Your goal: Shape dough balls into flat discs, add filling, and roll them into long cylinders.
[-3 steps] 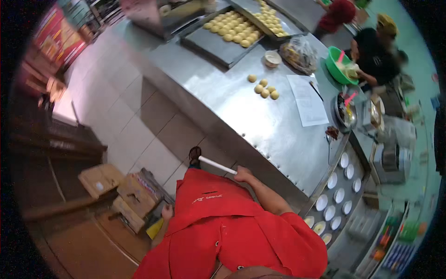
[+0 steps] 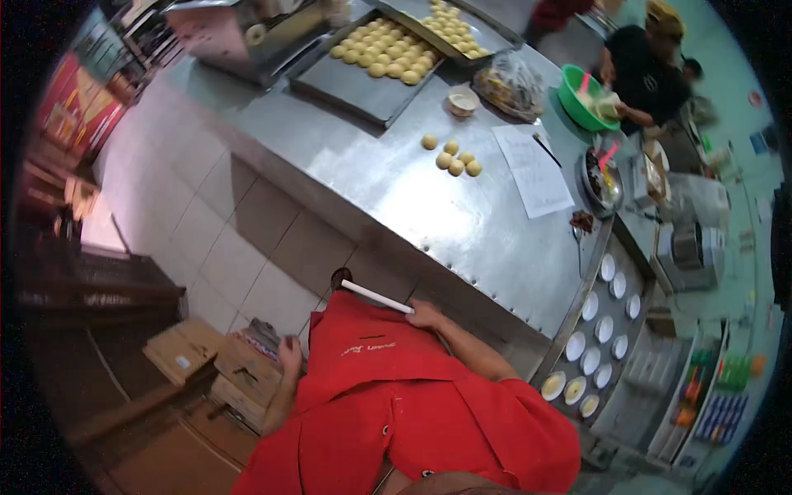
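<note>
My right hand [image 2: 424, 314] is closed round one end of a thin white rod [image 2: 375, 297], which points leftward across the front of my red apron [image 2: 371, 351]. The rod's far tip lies close to my dark shoe [image 2: 340, 277]. Down by my left side hangs my left hand [image 2: 289, 353], its fingers loosely curled with nothing visible in them. It is beside stacked cardboard boxes [image 2: 247, 367]. On the steel table [image 2: 363, 165] ahead are several small dough balls [image 2: 452, 157], apart from my hands.
Dough balls fill part of a tray [image 2: 355, 91] on the table. A paper sheet [image 2: 532, 173], a small bowl [image 2: 462, 101] and a metal bowl [image 2: 602, 181] stand nearby. A co-worker [image 2: 648, 78] handles a green basin [image 2: 582, 99]. White cups sit on a right-hand tray [image 2: 563, 326].
The table and its things have shifted slightly left and up in view. My left hand has risen beside the boxes. The rod stays in my right hand.
</note>
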`<state>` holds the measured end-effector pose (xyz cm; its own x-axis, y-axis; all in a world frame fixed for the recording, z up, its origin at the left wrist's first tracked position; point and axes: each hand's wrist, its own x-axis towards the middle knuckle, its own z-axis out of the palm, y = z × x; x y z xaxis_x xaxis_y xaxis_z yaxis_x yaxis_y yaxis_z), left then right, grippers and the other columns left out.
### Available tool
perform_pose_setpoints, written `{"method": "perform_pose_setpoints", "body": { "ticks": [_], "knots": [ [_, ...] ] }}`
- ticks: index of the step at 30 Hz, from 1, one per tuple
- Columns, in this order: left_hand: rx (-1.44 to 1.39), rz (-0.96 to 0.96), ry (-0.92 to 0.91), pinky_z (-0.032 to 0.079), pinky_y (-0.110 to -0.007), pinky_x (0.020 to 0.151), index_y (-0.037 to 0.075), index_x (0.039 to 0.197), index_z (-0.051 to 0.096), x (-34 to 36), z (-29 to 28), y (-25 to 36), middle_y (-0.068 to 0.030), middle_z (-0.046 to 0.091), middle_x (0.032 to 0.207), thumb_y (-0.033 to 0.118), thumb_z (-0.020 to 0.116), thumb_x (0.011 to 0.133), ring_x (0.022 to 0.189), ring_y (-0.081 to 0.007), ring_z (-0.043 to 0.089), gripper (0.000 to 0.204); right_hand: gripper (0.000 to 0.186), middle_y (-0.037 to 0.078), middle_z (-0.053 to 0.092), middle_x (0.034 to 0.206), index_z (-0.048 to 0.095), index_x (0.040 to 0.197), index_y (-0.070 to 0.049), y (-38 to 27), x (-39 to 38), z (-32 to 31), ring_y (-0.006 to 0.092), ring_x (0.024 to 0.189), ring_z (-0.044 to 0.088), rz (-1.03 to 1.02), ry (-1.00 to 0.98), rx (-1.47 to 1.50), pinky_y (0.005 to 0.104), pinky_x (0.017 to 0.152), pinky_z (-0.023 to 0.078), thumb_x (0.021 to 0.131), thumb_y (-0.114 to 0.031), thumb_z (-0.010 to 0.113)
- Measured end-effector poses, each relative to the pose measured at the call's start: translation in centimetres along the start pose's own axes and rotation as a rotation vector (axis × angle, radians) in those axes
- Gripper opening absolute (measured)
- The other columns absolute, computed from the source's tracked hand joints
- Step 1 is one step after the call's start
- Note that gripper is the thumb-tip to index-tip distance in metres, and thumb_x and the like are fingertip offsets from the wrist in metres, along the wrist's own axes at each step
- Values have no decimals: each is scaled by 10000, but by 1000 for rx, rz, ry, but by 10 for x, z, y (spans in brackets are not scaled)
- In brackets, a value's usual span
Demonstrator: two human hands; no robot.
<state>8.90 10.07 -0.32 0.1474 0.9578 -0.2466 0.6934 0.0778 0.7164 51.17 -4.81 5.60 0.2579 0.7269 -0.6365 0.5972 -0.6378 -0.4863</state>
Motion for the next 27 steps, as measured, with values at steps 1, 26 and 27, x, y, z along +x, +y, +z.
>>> {"method": "perform_pose_setpoints", "body": {
  "ticks": [1, 26, 27],
  "knots": [
    [-2, 79, 20, 519, -399, 773, -59, 1015, 649, 46, -15, 37, -232, 695, 908, 187, 585, 994, 849, -302, 692, 255, 506, 247, 698, 1086, 660, 1127, -42, -17, 3, 5, 401, 1048, 671, -71, 39, 90, 484, 892, 514, 879, -483, 668],
    [602, 1517, -653, 520, -456, 868, 136, 1113, 641, 197, 210, 564, -128, 608, 1146, 45, 683, 788, 1071, -370, 571, 341, 296, -46, 529, 731, 640, 1023, 9, -10, -116, -92, 70, 696, 472, 60, 1225, 1151, 263, 610, 416, 993, -282, 597],
    [594, 1517, -642, 521, -454, 857, 126, 1111, 646, 198, 209, 565, -131, 605, 1129, 45, 703, 780, 1054, -368, 577, 346, 309, -46, 510, 714, 634, 1035, 4, -2, -118, -96, 54, 646, 478, 9, 1212, 1259, 248, 570, 420, 1007, -300, 582]
  ]
}}
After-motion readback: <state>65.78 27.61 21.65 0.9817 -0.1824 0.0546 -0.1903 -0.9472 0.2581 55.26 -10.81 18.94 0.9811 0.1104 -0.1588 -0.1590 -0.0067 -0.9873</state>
